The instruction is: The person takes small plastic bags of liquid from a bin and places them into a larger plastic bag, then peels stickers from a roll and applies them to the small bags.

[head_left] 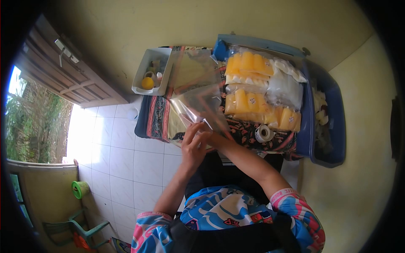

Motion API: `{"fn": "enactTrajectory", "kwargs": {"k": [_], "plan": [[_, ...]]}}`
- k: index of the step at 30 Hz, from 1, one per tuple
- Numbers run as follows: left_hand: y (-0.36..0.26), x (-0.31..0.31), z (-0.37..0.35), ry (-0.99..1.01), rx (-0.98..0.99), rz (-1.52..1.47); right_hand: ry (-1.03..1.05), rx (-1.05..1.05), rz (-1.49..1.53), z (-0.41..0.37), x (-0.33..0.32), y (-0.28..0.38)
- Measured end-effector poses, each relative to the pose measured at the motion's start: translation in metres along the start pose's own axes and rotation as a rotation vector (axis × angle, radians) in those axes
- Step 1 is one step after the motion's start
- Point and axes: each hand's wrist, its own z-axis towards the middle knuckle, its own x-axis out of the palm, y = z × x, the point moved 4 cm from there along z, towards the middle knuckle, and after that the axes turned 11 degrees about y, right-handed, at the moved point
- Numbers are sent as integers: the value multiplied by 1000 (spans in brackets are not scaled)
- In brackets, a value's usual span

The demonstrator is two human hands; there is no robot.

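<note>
A clear plastic bag [206, 101] lies on the patterned cloth at the table's near left part, with light glinting off it. My left hand [193, 145] is at the bag's near edge, its fingers bent and closed on the plastic. Close against it, my right hand [207, 137] reaches in from the right and also touches the bag. The left hand covers most of the right hand's fingers, so their grip is hidden. Just right of my right forearm stands a roll of white labels [263, 133]. Beyond it lie bags of yellow-orange tubes [249, 101].
A whitish bin [139, 80] with a yellow round item and small things stands at the table's left end. Clear packs with white contents [284, 90] lie at the right, beside a deep blue tub [312, 139]. A wooden door [71, 63] stands open at left; a green chair [88, 230] is below.
</note>
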Motion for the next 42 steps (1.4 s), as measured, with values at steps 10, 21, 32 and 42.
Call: {"fn": "enactTrajectory", "kwargs": {"k": [10, 21, 32, 42], "plan": [[-3, 12, -4, 32, 26, 30, -116, 170, -998, -9, -10, 28], [22, -10, -36, -160, -49, 73, -128, 167, -1214, 6, 25, 116], [133, -16, -73, -546, -746, -735, -82, -57, -1386, 10, 20, 93], [174, -66, -122, -596, -919, -597, -241, 55, -1023, 15, -10, 52]]}}
